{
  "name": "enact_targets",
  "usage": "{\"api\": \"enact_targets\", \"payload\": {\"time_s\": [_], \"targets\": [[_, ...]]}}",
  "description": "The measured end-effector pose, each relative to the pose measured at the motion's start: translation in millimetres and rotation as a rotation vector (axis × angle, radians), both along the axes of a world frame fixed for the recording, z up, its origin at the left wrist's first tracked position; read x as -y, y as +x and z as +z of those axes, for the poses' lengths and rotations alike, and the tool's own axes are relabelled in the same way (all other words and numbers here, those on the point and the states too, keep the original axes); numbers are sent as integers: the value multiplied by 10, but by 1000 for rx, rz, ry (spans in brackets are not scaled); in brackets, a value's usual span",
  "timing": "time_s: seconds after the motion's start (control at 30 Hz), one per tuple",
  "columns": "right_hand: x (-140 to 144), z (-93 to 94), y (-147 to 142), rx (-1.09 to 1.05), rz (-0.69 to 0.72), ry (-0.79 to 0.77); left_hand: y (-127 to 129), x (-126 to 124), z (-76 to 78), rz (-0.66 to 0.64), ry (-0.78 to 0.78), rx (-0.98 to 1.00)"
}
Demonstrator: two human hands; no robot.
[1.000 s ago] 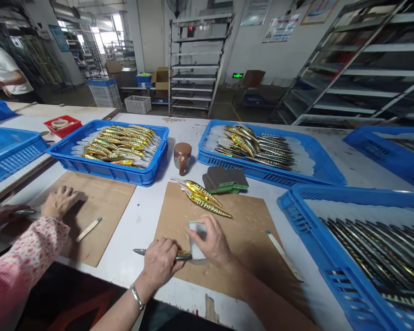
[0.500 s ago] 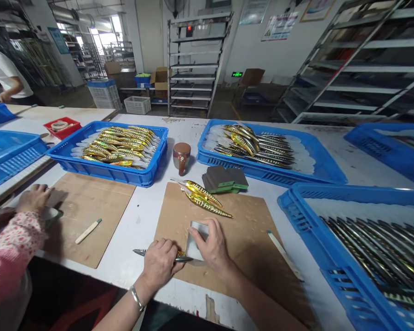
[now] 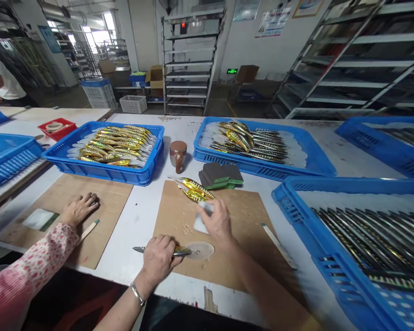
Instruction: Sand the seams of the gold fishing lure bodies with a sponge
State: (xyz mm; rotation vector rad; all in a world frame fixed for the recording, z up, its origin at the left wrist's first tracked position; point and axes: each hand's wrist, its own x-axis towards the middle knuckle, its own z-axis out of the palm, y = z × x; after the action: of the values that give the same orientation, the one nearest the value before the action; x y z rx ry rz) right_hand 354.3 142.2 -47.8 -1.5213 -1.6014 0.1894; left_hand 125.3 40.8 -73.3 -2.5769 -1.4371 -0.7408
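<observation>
My left hand (image 3: 160,258) grips a gold striped fishing lure (image 3: 179,251) flat on the brown board (image 3: 248,239); its clear round lip (image 3: 200,250) points right and its tail sticks out left. My right hand (image 3: 216,221) holds a grey sanding sponge (image 3: 203,217), lifted away from the lure, close to two more gold lures (image 3: 194,189) lying at the board's far edge.
A stack of dark and green sponges (image 3: 221,175) and a brown cup (image 3: 178,154) sit behind the board. Blue trays of lures stand at far left (image 3: 103,169), far right (image 3: 307,158) and near right (image 3: 296,207). A co-worker's hand (image 3: 78,209) rests on the neighbouring board. A wooden stick (image 3: 278,244) lies to the right.
My right hand lifted the sponge off the lure and moved it away up the board, uncovering the lure's clear lip. The co-worker's hand moved right across their board.
</observation>
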Motion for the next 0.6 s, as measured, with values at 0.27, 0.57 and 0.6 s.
{"api": "enact_targets", "payload": {"time_s": [0.27, 0.57, 0.6], "targets": [[422, -195, 743, 30, -173, -32, -64, -62, 45, 7, -91, 7], [593, -315, 787, 97, -119, -177, -155, -167, 133, -27, -96, 46], [583, -310, 776, 102, -114, -193, -167, -154, 154, -34, -69, 63]]}}
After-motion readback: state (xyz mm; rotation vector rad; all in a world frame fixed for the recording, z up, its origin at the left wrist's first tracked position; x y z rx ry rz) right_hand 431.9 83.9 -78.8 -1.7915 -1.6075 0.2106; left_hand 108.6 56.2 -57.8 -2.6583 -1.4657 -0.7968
